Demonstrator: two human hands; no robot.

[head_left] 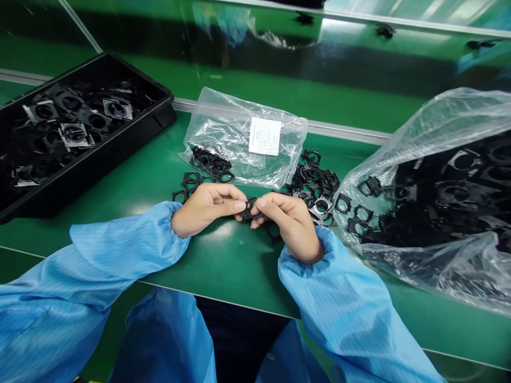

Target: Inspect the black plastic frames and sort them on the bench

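My left hand [207, 207] and my right hand [285, 218] meet over the green table [223, 266], both in blue sleeves. Their fingertips pinch one small black square frame part [248, 210] between them. Loose black frame parts [315, 183] lie in a pile just beyond my right hand. A few more black parts [189, 183] lie beyond my left hand.
A black tray [91, 159] holding several frame parts stands at the left. A small clear bag with a white label [243, 138] lies behind my hands. A large clear bag [439, 197] full of black parts fills the right. A metal rail [343, 130] crosses the table behind.
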